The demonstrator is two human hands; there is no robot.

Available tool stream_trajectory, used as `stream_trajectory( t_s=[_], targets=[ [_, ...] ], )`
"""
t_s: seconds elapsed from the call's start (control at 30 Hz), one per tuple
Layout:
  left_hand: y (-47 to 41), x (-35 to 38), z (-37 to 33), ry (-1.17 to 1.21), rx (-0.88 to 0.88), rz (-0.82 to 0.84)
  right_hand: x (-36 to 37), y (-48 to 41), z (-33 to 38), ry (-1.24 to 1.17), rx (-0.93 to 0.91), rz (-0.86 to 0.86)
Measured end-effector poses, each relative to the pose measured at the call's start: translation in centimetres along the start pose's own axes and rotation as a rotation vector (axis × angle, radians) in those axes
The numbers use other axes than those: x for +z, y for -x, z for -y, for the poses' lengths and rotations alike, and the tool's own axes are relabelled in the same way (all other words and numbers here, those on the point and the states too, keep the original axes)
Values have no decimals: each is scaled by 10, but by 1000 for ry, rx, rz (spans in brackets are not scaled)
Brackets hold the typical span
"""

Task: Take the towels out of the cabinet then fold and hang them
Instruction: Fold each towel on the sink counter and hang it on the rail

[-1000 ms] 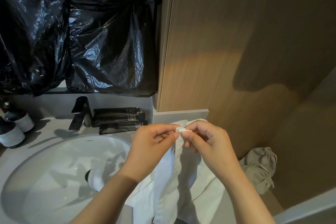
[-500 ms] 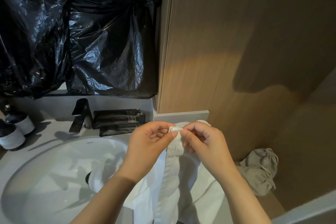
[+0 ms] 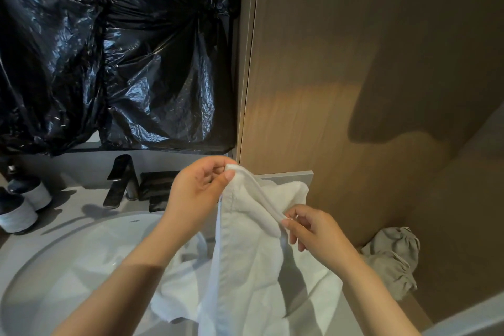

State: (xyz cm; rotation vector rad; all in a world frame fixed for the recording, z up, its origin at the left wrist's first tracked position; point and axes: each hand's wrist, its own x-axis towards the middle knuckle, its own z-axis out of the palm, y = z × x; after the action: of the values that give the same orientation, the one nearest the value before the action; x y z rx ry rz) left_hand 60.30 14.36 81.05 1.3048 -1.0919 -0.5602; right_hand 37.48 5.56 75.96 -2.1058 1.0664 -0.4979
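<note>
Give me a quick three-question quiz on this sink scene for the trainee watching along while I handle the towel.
1. True or false: the left hand pinches the white towel at a higher point than the right hand does.
2. What hangs on the wall above the faucet? A. black plastic B. a wooden shelf C. a row of hooks
3. Fill in: the crumpled grey cloth lies to the ___ of the towel.

Key: 1 true; 2 A; 3 right.
</note>
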Motion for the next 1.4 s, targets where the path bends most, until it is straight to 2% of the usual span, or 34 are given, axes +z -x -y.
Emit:
stream_trajectory(
  t_s=[0.23, 0.5, 0.6, 0.77, 0.9, 1.03, 1.13, 1.27, 1.4],
  targets=[
    [-32, -16, 1, -113, 69, -51, -4, -7, -33, 60, 105, 20],
    [-76, -28, 25, -218, -84, -199, -14, -7, -70, 101, 199, -15],
    [-89, -34, 30, -241, -117, -228, -20, -7, -76, 134, 194, -44],
    [-108, -43, 26, -251, -79, -277, -55, -19, -73, 325, 105, -128],
    [-122, -41, 16, -237, -51, -293, -97, -36, -63, 509, 101, -207],
    [-136, -39, -1, -301, 47, -322, -144, -52, -39, 635, 13, -338],
    [-146, -44, -22, -372, 156, -344, -179, -64, -11, 736, -20, -392],
    [-160, -51, -51, -345, 262, -388, -218, -77, 32, 860, -66, -499],
    [-171, -56, -75, -363, 315, -431, -251, -81, 70, 945, -111, -583]
  ],
)
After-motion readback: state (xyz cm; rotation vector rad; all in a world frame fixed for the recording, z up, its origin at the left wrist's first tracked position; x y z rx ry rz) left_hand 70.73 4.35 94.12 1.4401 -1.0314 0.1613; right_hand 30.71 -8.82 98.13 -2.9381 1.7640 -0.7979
